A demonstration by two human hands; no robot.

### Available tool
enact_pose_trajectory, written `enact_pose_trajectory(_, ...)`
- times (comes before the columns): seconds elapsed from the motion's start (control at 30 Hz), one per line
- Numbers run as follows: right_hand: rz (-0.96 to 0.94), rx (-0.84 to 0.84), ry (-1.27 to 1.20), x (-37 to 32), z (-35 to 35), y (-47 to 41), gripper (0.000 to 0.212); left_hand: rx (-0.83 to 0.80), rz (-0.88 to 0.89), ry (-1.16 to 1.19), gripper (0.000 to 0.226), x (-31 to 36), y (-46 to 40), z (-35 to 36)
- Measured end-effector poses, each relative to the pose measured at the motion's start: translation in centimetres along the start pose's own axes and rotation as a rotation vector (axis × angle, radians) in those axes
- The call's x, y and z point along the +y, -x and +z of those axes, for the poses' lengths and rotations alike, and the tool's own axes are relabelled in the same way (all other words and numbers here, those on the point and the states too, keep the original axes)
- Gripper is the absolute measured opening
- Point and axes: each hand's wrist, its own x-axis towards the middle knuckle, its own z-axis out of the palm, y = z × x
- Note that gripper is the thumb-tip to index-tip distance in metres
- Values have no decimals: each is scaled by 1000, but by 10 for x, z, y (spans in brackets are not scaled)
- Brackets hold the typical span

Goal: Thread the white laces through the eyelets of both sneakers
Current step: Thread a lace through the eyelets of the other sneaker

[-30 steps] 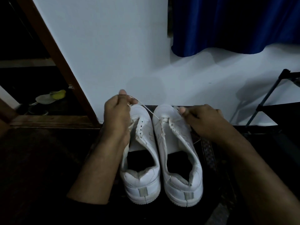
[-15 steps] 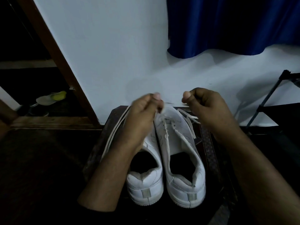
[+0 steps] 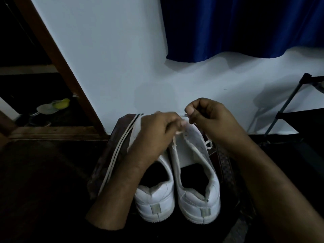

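Laces [image 3: 208, 144] are being worked at the toe of the right sneaker [image 3: 196, 172], at 12 o'clock of the pair. Compared with a second ago, the left hand [image 3: 156, 130] is being brought across from the left sneaker [image 3: 156, 199]; a lace end is being pinched by each hand's fingers, the right hand [image 3: 208, 116] just beside, so threading is judged barely begun.

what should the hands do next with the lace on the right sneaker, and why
Probably feed the lace end down into an open eyelet near the toe of the right sneaker. Both the left hand and right hand pinch the white lace there, a loop hangs loose on its right, and most eyelets look empty.
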Motion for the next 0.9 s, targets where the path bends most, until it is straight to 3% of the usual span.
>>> enact_pose_trajectory(0.1,28,102,442,13,-10,-2,20,439,-198,3,31,-15,-3,-11)
enact_pose_trajectory(0.13,35,129,569,15,-12,-2,21,504,-225,18,29,-21,-4,-13)
enact_pose_trajectory(0.17,30,138,625,16,-13,-2,21,501,-225,24,25,-23,-4,-14)
enact_pose_trajectory(0.23,9,108,561,15,-10,-1,20,301,-166,21,15,-18,-5,-11)
enact_pose_trajectory(0.33,-50,-2,216,6,1,-2,20,-35,41,44,15,4,-4,-2)
enact_pose_trajectory(0.4,-59,-21,103,1,5,-1,18,2,100,-10,18,10,-3,-1)
enact_pose_trajectory(0.53,-17,122,379,6,-3,-1,17,404,-185,30,23,-7,-4,-14)
enact_pose_trajectory(0.6,23,156,459,6,-8,0,15,525,-294,61,29,-17,-3,-17)
enact_pose_trajectory(0.67,46,162,464,6,-9,0,14,531,-327,64,27,-21,-4,-15)
enact_pose_trajectory(0.77,34,130,434,2,-5,2,15,452,-241,-72,20,-14,-7,-9)
enact_pose_trajectory(0.9,-8,132,360,-2,-3,2,16,191,-60,-24,12,3,-3,-7)
